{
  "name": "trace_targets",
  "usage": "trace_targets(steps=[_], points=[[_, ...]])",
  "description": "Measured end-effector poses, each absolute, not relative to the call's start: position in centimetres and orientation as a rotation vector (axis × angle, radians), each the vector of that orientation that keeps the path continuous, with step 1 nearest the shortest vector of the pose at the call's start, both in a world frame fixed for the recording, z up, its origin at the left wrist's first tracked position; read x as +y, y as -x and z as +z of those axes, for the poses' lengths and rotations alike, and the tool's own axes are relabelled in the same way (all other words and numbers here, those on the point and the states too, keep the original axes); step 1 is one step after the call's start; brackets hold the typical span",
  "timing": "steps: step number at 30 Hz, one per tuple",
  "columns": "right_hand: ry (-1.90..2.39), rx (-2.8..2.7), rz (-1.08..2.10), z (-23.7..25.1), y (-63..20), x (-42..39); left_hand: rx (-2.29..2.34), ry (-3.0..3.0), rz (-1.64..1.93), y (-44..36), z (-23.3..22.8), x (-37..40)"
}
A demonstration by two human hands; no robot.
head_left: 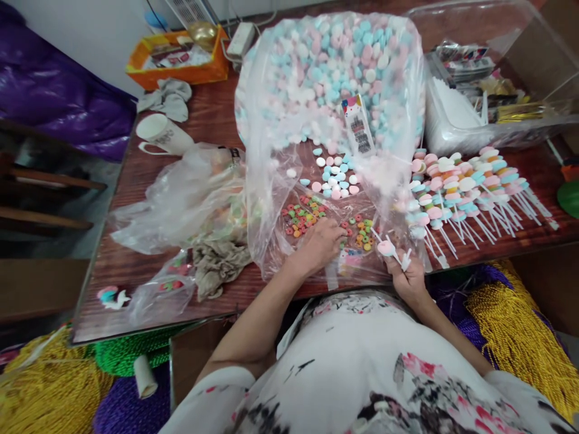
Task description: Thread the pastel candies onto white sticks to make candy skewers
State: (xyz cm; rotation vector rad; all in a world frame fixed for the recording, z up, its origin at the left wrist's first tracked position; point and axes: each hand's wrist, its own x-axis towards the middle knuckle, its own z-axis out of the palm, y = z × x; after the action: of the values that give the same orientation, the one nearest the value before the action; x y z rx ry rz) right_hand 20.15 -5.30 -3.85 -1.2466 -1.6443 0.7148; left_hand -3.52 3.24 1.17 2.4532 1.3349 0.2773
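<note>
My left hand [322, 240] reaches down among colourful cereal rings [309, 211] spread on clear plastic. Its fingers are drawn together at the edge of the rings, and what they hold, if anything, is hidden. Several white lollipop sticks [398, 258] are gripped in my right hand [408, 280], near the table's front edge. A pink-and-white marshmallow [386, 248] sits on one of these sticks. Beyond the rings lie loose pink, blue and white marshmallows [335, 176], at the mouth of a large clear bag of marshmallows [325, 66].
Finished-looking marshmallow skewers [465, 184] lie piled at right, before a clear plastic bin [502, 129]. A small printed box [358, 125] rests on the big bag. At left are a white mug [165, 135], a plastic bag [167, 205], a crumpled cloth [219, 265] and an orange tray [176, 75].
</note>
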Motion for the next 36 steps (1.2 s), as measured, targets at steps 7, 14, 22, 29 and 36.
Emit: trace_targets(steps=[7,14,22,29,36], points=[[1.216,-1.621,0.761,-3.5,-20.2,-5.3,1.151,-2.645,0.47,3.1,0.2,-0.1],[1.222,-1.7,0.718,-3.8,-20.3,-5.5,1.199,-2.094,0.931,2.7,0.0,-1.0],[1.11,-1.915,0.635,-1.3,-19.2,-5.3,1.001,-0.683,1.229,3.3,1.6,-1.4],[1.128,-2.114,0.637,-0.3,-17.7,-5.0,0.952,-0.563,1.354,3.6,2.0,-1.5],[1.22,-2.179,0.606,-0.4,-17.3,-5.2,1.088,-0.904,1.512,4.0,0.8,-1.8]])
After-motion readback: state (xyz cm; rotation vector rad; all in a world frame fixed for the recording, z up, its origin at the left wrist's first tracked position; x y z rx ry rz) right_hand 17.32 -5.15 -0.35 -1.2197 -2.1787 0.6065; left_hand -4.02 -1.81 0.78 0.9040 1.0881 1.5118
